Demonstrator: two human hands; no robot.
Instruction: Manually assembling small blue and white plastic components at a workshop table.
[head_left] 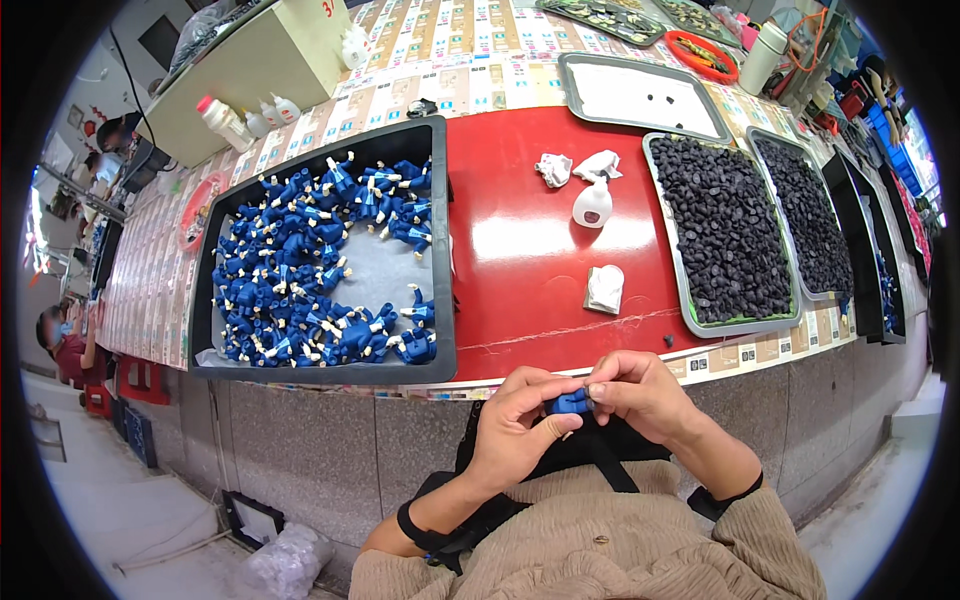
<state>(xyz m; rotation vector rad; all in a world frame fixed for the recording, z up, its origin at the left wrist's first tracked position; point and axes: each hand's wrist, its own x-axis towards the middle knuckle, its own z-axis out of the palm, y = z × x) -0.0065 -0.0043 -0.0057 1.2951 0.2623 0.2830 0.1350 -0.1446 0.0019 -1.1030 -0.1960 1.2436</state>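
Observation:
Just past the table's front edge, my left hand (512, 425) holds a small blue toy figure body (570, 404) between thumb and fingers. My right hand (645, 402) is closed in a pinch at the figure's right end; whatever sits between those fingertips is too small and covered to make out. Left of my hands, a deep black tray (325, 376) lined with pale paper holds many similar blue figure bodies (285, 270). On the right stands a grey tray (690, 318) full of small black pieces (725, 230).
A red board (530, 340) carries a white squeeze bottle (592, 207), a folded white cloth (604, 288) and crumpled tissues (554, 170). Behind lies a white-lined tray (640, 95) with a few black bits. Farther right is another tray of black pieces (805, 220). People sit at far left.

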